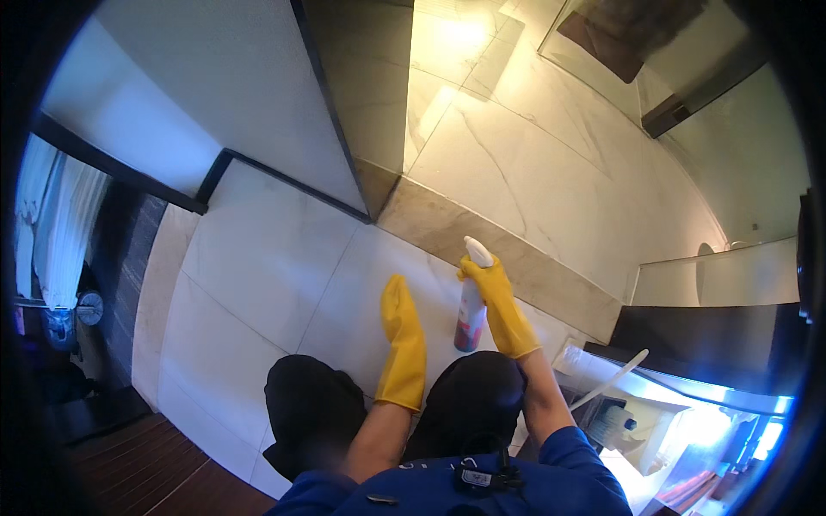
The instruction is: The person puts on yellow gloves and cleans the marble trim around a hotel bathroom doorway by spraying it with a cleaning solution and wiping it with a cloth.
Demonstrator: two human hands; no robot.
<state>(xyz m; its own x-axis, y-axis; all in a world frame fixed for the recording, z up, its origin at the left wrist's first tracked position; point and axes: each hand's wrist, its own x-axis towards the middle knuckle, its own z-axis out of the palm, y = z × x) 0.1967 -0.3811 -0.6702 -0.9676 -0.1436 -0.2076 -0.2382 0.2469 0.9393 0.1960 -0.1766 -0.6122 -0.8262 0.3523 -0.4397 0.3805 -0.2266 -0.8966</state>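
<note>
Yellow rubber gloves cover both hands. My right hand grips a spray bottle by its neck, below the white trigger head; the bottle is upright, with a pink and red lower part. To the left of it, my left hand is held above the white tiled floor, fingers together and pointing away from me. I cannot make out anything in that hand. Both knees, in black trousers, are bent on either side of the left forearm.
A beige stone threshold borders a lit marble-tiled area. Beside it stands a dark-edged wall with a glass panel. On the right are a long white handle, a container and a black cabinet. Brown slatted flooring lies lower left.
</note>
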